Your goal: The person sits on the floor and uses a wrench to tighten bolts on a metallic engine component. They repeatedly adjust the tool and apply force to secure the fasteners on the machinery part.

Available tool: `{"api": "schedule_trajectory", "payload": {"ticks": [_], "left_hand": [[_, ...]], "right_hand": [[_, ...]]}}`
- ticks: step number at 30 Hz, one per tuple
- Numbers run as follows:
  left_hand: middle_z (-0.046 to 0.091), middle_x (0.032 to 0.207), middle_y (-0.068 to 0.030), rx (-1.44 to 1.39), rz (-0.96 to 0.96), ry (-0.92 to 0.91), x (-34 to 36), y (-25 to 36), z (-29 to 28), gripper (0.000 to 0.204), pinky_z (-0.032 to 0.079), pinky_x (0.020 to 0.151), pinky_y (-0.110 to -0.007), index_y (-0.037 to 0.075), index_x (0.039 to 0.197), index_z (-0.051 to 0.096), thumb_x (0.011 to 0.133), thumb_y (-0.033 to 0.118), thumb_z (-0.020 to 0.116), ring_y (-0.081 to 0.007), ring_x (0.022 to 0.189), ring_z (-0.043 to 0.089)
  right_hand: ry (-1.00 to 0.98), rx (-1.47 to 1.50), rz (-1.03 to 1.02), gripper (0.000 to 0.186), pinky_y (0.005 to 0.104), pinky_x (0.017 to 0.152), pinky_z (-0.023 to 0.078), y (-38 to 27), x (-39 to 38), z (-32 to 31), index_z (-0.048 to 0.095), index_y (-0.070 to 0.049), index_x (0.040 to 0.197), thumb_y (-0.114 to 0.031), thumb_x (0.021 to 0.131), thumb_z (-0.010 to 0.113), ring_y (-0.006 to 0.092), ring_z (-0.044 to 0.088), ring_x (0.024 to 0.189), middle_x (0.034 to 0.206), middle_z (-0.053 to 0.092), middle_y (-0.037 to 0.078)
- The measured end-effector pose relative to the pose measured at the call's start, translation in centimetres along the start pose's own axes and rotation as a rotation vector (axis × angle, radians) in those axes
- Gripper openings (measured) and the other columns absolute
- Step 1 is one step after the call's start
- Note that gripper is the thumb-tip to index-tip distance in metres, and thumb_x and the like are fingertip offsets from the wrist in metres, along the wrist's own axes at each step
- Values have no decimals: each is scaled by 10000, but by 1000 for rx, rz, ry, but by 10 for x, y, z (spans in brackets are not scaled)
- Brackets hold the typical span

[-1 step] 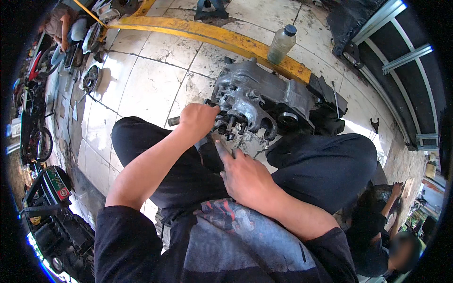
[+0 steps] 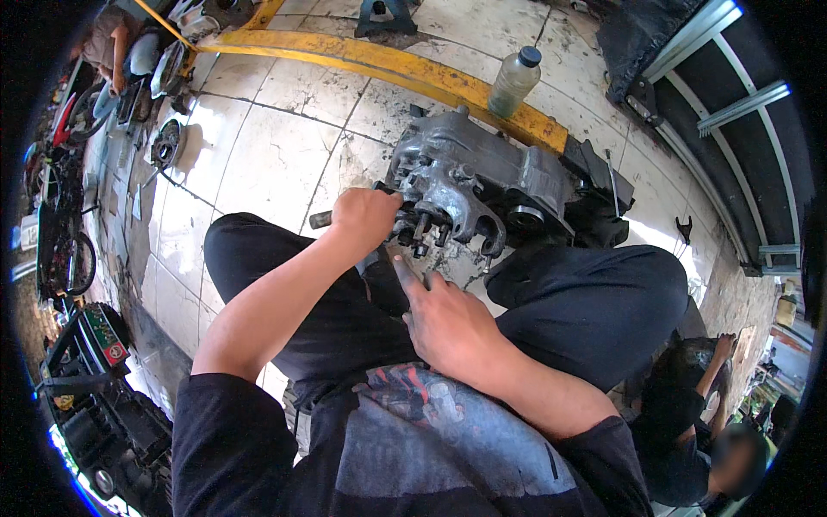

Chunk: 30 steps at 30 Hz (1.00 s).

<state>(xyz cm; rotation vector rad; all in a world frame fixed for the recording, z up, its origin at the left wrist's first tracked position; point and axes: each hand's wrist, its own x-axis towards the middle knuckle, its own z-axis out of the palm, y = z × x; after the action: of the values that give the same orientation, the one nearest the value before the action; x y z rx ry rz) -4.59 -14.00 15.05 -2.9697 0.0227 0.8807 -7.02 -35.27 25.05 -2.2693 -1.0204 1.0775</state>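
Observation:
A grey metal engine block [image 2: 491, 168] lies on the tiled floor between my knees, its forked bracket [image 2: 482, 228] facing me. My left hand [image 2: 366, 214] is closed at the block's near left side. What it grips is mostly hidden by the fingers. A dark, round-ended bar [image 2: 320, 220] sticks out to the left behind that hand; whether the two are joined I cannot tell. Below the bracket, my right hand [image 2: 444, 319] is held with a greasy forefinger stretched toward the bolts [image 2: 420, 248]. Nothing shows in its fingers.
Behind the block runs a yellow metal beam [image 2: 345, 52], with a capped plastic bottle [image 2: 515, 82] beside it. A round metal part [image 2: 166, 145] lies on the floor to the left. Motorcycle parts [image 2: 103, 405] crowd the left edge. Other people sit at far left and lower right.
My left hand and the round-ended bar have shifted very slightly to the right. My right hand and the engine block look unmoved.

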Motion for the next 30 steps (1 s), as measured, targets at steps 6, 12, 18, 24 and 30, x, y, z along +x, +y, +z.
{"api": "schedule_trajectory", "payload": {"ticks": [6, 12, 18, 24, 30], "left_hand": [[771, 883, -87, 79, 74, 13, -1, -7, 4, 222, 606, 701, -412, 167, 1137, 715, 948, 135, 602, -274, 856, 776], [769, 908, -111, 125, -21, -17, 3, 9, 19, 184, 616, 683, -400, 160, 1111, 700, 967, 136, 588, -277, 874, 778], [757, 897, -128, 97, 54, -37, -9, 2, 16, 258, 619, 671, -440, 126, 1212, 638, 958, 116, 590, -316, 842, 772], [756, 895, -122, 44, -36, 26, -2, 9, 20, 261, 616, 670, -448, 144, 1204, 656, 950, 122, 596, -320, 839, 770], [756, 900, -132, 77, 90, -100, -2, -9, 2, 340, 610, 678, -465, 145, 1265, 633, 933, 91, 590, -324, 861, 767]], "right_hand": [[62, 30, -38, 621, 518, 805, 586, -3, -2, 1, 404, 7, 1550, -135, 961, 542, 417, 698, 910, 1050, 633, 266], [53, 14, -39, 618, 523, 787, 589, 0, -1, 4, 402, -16, 1562, -127, 966, 524, 416, 699, 918, 1043, 632, 254], [-18, 8, -16, 663, 512, 837, 576, -9, 0, 1, 393, -18, 1563, -177, 963, 626, 417, 697, 958, 1071, 631, 264], [26, 20, -11, 680, 511, 839, 580, -5, -2, -1, 393, -47, 1572, -179, 953, 643, 412, 695, 978, 1096, 628, 255], [6, 20, -19, 683, 509, 838, 581, -7, 0, 2, 386, -43, 1573, -181, 956, 643, 407, 695, 979, 1095, 627, 252]]}}
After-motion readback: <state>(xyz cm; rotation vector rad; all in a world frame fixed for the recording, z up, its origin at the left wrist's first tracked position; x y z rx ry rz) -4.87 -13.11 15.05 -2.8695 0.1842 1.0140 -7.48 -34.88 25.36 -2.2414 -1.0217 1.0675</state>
